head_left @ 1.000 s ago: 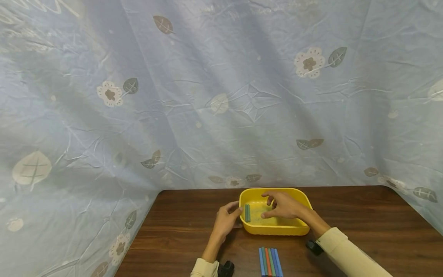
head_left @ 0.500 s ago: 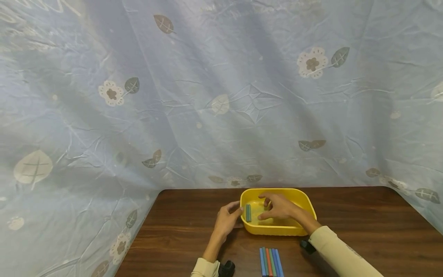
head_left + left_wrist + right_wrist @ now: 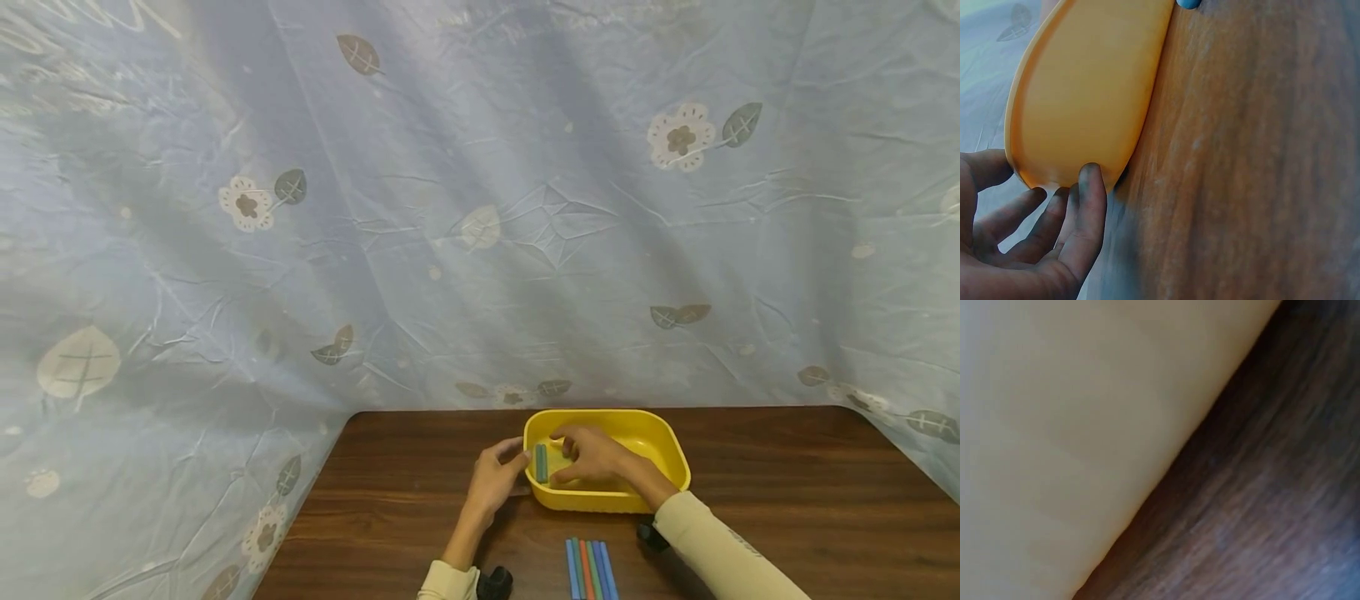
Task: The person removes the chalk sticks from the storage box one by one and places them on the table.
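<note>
In the head view a yellow plastic tub [image 3: 600, 500] stands on the table. My left hand [image 3: 491, 482] holds its left end, thumb at the rim and fingers against the outer wall; the left wrist view shows those fingertips on the tub's end [image 3: 1085, 94]. Inside the tub, two green sticks [image 3: 541, 463] lie side by side near the left wall. Reaching over the near rim, my right hand [image 3: 596, 456] is just right of them, thumb and index finger spread apart. No object shows between them. The right wrist view has only the blurred tub wall [image 3: 1072, 437] and table.
Several blue, green and red sticks [image 3: 591, 569] lie in a row on the brown wooden table [image 3: 390, 492], in front of the tub. A patterned pale blue cloth [image 3: 450, 208] hangs behind and to the left of the table.
My right hand has moved left inside the tub, closer to the two green sticks. My left hand stays at the tub's left end.
</note>
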`<act>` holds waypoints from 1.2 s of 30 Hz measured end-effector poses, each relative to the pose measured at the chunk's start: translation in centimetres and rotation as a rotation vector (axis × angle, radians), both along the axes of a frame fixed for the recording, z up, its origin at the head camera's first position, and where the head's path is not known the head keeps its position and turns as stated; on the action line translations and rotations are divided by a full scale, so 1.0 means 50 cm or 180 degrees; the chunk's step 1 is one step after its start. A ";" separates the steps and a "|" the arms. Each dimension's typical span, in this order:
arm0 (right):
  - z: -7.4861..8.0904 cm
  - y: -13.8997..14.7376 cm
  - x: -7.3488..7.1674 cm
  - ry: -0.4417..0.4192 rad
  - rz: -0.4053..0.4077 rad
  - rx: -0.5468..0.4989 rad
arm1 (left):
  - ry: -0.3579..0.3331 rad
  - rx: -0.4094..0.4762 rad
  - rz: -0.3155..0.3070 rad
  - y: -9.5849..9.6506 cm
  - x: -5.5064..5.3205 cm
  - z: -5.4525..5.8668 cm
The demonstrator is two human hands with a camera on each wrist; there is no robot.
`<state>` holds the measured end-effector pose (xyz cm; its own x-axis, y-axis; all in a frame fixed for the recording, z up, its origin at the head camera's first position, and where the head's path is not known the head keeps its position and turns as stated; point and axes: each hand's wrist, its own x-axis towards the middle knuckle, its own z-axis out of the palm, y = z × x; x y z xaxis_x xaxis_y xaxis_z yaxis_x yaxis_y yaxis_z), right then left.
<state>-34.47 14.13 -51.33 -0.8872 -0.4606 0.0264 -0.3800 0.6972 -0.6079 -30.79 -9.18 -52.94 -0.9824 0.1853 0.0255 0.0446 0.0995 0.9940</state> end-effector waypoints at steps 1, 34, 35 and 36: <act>0.000 -0.002 0.000 -0.0012 -0.0009 0.0003 | 0.0000 -0.0006 0.0000 0.000 0.000 0.000; -0.012 -0.025 0.001 0.0028 -0.0108 0.0135 | 0.0005 0.0026 0.0001 0.000 0.003 0.001; -0.011 -0.025 0.002 0.0027 -0.0111 0.0136 | 0.0002 0.0028 -0.0008 0.000 0.003 0.001; -0.010 -0.025 0.002 0.0022 -0.0117 0.0131 | -0.0002 0.0027 -0.0007 0.000 0.004 0.001</act>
